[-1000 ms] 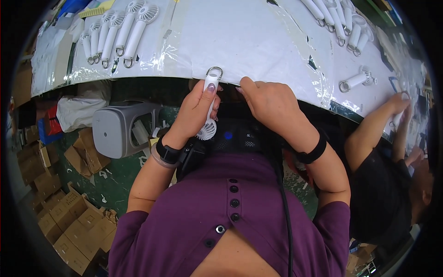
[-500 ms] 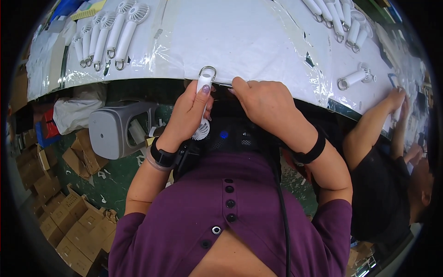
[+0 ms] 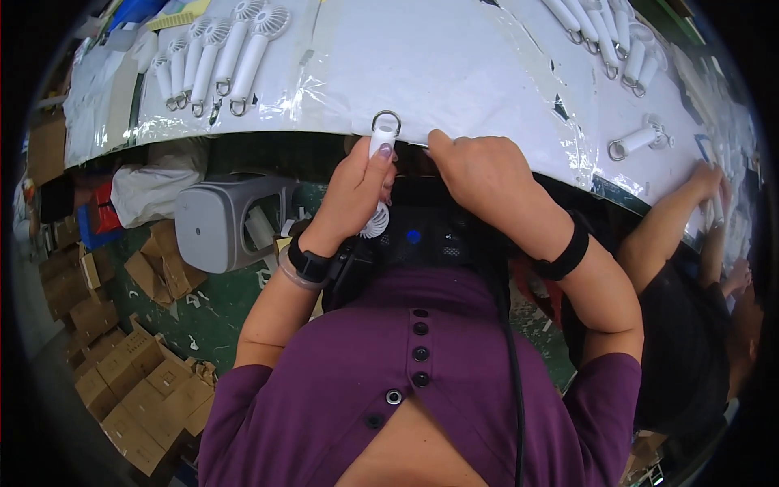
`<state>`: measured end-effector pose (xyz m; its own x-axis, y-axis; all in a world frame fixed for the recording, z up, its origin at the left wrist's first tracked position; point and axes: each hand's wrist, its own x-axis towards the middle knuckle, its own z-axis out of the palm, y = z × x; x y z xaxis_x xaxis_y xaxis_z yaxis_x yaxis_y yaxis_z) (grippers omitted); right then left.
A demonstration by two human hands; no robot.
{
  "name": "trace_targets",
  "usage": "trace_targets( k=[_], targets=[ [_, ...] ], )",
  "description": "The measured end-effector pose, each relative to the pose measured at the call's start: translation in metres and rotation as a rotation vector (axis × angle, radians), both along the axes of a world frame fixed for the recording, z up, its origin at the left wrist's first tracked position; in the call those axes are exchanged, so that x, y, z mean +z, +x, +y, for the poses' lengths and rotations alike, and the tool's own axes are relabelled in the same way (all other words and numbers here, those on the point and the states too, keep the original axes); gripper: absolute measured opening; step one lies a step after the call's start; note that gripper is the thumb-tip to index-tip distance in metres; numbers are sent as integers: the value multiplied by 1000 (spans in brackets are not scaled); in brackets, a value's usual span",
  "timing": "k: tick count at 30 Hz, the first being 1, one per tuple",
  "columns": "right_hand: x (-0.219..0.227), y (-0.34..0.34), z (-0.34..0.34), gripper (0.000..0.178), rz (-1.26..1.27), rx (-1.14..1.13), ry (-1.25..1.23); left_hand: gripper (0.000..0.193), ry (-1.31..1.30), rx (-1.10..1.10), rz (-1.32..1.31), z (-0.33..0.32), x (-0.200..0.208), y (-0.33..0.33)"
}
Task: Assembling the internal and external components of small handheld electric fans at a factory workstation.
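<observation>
My left hand [image 3: 357, 188] is wrapped round a white handheld fan [image 3: 381, 140], its thumb lying along the handle. The handle end carries a metal ring [image 3: 386, 122] and points away from me over the table's near edge. Below my fingers, toward my body, the fan's round slatted head [image 3: 375, 221] shows. My right hand [image 3: 485, 172] is closed just right of the fan, at the table edge, with thumb and fingers pinched together. A thin dark sliver shows by its fingertips, but I cannot make out what it is.
White fans [image 3: 213, 61] lie in a row at the table's [image 3: 414, 65] far left, others [image 3: 604, 36] at far right. One fan [image 3: 637, 142] lies alone near a co-worker's hand [image 3: 710, 180]. A grey stool [image 3: 213, 227] and cardboard boxes [image 3: 146, 406] are on the left floor.
The whole view has shifted, so the table and both hands sit farther right in the picture. My grip on the fan looks the same, and my right hand stays closed beside it.
</observation>
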<state>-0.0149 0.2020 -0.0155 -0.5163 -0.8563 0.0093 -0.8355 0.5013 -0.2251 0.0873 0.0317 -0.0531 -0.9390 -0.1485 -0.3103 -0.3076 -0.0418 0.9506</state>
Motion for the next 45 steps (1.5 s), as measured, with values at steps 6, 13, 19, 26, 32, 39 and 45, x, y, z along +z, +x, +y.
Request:
trace_targets(
  k=[6, 13, 19, 26, 32, 39, 45],
  targets=[
    [-4, 0, 3, 18, 19, 1, -111, 30, 108, 9, -72, -1, 8, -3],
    [-5, -1, 4, 18, -16, -5, -102, 33, 146, -1, -69, 0, 8, -4],
    [6, -3, 10, 17, -27, -29, -115, 33, 305, 30, -145, -1, 15, -5],
    [3, -2, 5, 15, 3, -47, -102, 32, 248, 2, -128, -2, 15, -4],
    [1, 0, 5, 15, -20, -29, -117, 32, 215, -12, -114, -1, 14, -4],
    [0, -2, 4, 11, 59, 6, -152, 32, 163, -18, -76, -1, 10, -4],
    [1, -3, 7, 15, -17, -3, -128, 32, -108, -45, 0, 2, 10, -4]
  ],
)
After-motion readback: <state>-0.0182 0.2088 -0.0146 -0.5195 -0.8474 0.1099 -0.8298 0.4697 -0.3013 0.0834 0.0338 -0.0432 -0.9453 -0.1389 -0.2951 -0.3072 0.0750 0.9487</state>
